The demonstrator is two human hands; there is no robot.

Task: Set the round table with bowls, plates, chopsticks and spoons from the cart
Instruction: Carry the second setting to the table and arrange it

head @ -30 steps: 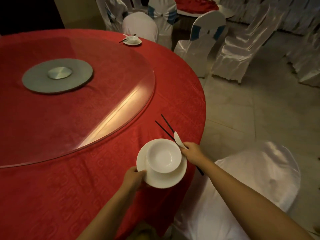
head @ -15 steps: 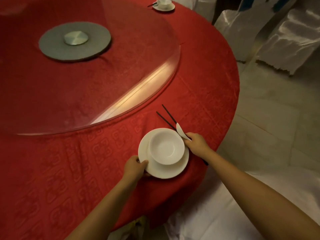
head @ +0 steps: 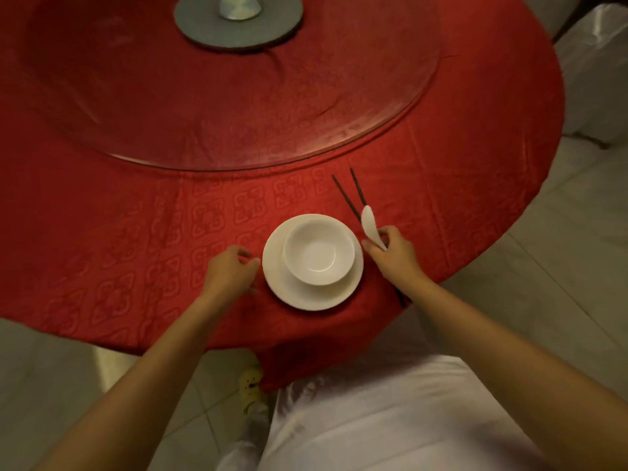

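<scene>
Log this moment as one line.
bowl on plate on table | left hand beside plate, empty | right hand holds spoon, chopsticks

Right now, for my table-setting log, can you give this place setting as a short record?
plate: on the tablecloth, near its edge
bowl: upright on the plate, empty
spoon: held in the right hand, right of the plate
chopsticks: same hand, tips splayed apart
left hand: beside the plate's left rim, holding nothing

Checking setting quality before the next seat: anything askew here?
Yes. The bowl sits off-centre on the plate, toward its far rim. The chopsticks splay into a V rather than lying parallel, and the right hand holds them together with the spoon, not yet laid down.
</scene>
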